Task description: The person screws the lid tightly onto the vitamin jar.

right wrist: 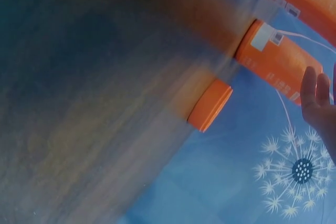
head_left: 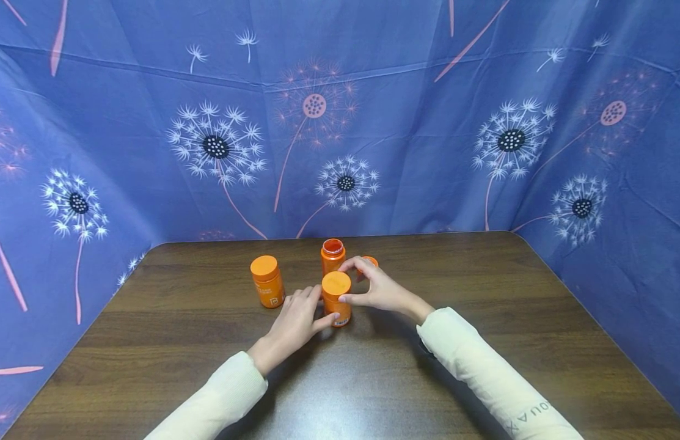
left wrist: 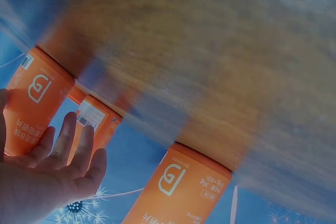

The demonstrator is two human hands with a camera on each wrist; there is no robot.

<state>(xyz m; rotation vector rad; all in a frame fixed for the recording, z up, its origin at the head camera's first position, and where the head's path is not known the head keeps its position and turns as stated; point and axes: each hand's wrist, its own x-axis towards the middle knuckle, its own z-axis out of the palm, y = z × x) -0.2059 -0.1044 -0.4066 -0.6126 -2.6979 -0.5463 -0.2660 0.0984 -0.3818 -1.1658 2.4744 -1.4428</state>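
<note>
Gripping the front bottle (head_left: 335,310) in two places, we hold it upright on the table (head_left: 153,342), just before the open bottle (head_left: 332,261). Our left hand (head_left: 297,315) is clasped around the lower body, thumb on the near right side and fingers on the left. Our right hand (head_left: 379,291) grasps the top, with the thumb at the right edge of the orange cap (head_left: 336,282) and the forefinger curved behind it; we cannot tell how firmly either hand presses. The cap sits on the bottle.

The open bottle stands upright, its mouth uncovered and its rim visible. To its right, partly hidden by our right hand in the head view, the loose cap (right wrist: 210,106) rests on the table. The left bottle (head_left: 269,286) stands capped, just beside our left fingers. Behind the table hangs a blue cloth (head_left: 416,91) printed with dandelions.
</note>
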